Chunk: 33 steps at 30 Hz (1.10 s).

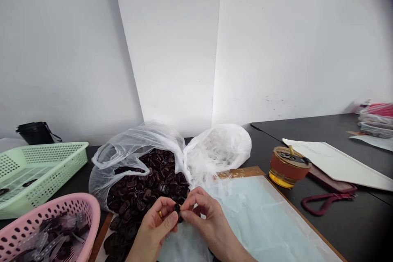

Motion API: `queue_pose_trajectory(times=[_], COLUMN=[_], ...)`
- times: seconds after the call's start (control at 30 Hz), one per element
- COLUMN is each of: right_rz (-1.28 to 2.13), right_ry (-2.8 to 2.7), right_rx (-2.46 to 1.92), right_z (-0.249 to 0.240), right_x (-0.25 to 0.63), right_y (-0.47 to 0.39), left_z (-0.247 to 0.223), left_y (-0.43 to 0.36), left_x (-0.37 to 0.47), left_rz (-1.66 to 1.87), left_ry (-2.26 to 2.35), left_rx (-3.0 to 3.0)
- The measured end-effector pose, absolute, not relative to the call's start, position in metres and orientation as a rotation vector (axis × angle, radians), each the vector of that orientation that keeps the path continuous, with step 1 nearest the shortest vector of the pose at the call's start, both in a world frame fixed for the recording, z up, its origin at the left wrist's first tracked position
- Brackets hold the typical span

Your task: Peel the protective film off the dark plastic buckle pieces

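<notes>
A small dark piece (177, 209) is held between my two hands, low in the middle of the head view. The fingertips of my left hand (158, 223), with a ring on one finger, pinch it from the left. My right hand (206, 215) pinches at its right side, fingertips touching the piece. Behind and left of my hands, many similar dark brown pieces (147, 188) spill from a clear plastic bag (123, 147). Pale blue sheeting (264, 213) lies under and right of my hands on a brown board (242, 172).
A pink basket (92, 208) with dark pieces and clear strips and a green basket (67, 159) stand left. A white bag (227, 143) is behind. Right are a glass jar (288, 166), dark red scissors (325, 202), a phone-like case (331, 180) and white paper (344, 163).
</notes>
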State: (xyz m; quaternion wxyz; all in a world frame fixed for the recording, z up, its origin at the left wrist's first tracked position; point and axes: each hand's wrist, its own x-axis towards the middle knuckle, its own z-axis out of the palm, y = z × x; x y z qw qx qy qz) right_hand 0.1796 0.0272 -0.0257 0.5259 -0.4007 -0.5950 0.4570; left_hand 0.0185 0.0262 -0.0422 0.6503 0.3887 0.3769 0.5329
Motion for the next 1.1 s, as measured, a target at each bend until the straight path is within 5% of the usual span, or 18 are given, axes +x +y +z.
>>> queue_pose_trajectory(times=[1.1], right_rz=[1.676], right_ry=[-1.111], right_rx=[-0.655], right_z=[-0.02], right_x=[0.176], right_y=[0.025], left_z=[-0.03], left_y=[0.024], left_x=[0.007], left_rz=[0.994], left_ry=[0.735], left_rx=[1.018])
